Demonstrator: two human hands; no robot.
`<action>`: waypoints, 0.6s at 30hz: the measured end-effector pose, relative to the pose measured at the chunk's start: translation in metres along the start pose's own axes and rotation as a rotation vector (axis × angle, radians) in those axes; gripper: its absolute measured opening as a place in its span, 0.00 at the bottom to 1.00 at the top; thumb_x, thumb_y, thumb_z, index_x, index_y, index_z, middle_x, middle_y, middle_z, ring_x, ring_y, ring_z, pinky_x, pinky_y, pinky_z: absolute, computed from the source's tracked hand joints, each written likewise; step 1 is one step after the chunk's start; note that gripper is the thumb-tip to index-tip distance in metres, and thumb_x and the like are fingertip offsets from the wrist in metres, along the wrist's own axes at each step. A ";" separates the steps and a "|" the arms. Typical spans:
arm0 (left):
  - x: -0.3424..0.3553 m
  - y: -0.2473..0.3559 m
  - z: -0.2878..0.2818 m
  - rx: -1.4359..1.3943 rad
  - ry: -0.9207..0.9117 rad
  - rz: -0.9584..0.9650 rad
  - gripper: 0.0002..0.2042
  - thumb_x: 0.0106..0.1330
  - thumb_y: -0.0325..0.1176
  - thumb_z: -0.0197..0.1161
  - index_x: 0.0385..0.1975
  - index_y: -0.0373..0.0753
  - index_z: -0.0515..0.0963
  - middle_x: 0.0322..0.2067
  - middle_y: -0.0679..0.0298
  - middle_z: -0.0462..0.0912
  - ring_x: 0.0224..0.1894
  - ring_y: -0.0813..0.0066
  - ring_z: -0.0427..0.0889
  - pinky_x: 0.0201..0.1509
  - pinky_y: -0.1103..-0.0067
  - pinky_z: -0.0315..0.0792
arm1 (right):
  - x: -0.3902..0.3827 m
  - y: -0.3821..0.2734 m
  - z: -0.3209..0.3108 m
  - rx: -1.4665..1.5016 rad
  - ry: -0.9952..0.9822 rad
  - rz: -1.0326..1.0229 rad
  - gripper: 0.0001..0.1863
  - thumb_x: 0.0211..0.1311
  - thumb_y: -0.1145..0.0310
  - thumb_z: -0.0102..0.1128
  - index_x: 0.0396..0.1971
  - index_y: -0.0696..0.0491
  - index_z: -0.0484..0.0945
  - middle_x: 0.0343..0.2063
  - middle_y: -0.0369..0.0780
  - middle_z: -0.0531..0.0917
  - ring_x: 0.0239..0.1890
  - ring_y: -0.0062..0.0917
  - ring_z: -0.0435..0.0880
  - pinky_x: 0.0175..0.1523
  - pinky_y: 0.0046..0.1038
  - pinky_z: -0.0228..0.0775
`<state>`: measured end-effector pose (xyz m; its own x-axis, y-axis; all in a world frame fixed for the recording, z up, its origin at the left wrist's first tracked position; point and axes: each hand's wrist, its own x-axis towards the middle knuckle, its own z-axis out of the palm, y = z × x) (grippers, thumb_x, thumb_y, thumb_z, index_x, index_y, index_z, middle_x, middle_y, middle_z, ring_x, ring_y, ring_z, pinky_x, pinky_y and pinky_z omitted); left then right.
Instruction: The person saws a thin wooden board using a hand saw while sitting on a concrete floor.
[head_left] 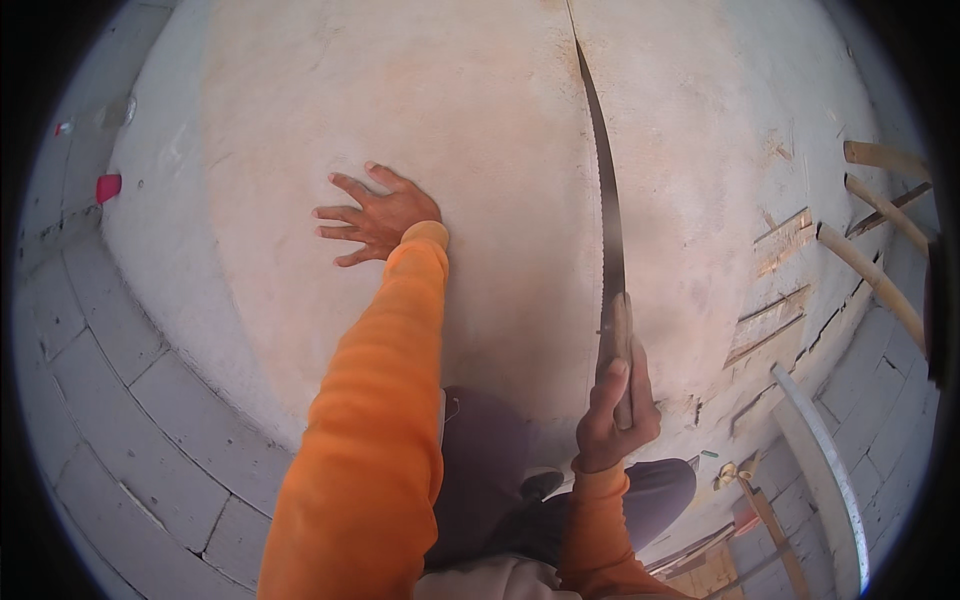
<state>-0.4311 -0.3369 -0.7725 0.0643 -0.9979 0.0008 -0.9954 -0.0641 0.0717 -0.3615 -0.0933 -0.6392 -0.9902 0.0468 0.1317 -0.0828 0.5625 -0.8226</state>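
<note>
My left hand (382, 216) lies flat with fingers spread on a large pale board (500, 150), left of its middle. In my right hand (615, 410) is the wooden handle of a handsaw (607, 190), fingers wrapped round it. The saw's long dark blade points away from me, its teeth toward the left. At the blade's far tip a thin dark cut line runs on to the top of the view. Both forearms wear orange sleeves.
Grey block walls curve along the left and right. A pink cup (108, 187) stands at the far left. Wooden poles (875, 280) lean at the right, near wood strips (770, 320) on the surface. At lower right are a pale metal-edged plank (825, 470) and a yellow tape roll (727, 474).
</note>
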 end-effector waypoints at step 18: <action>-0.003 -0.002 -0.004 -0.072 -0.005 0.014 0.32 0.79 0.61 0.33 0.79 0.57 0.54 0.79 0.47 0.48 0.82 0.47 0.42 0.78 0.40 0.37 | 0.066 -0.002 0.034 0.096 -0.054 0.075 0.15 0.73 0.73 0.60 0.54 0.65 0.83 0.40 0.50 0.90 0.35 0.20 0.88 0.40 0.23 0.79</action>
<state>-0.4293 -0.3341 -0.7686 0.0496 -0.9988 -0.0030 -0.9884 -0.0495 0.1433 -0.4305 -0.1196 -0.6482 -0.9984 0.0399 0.0395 -0.0156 0.4776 -0.8784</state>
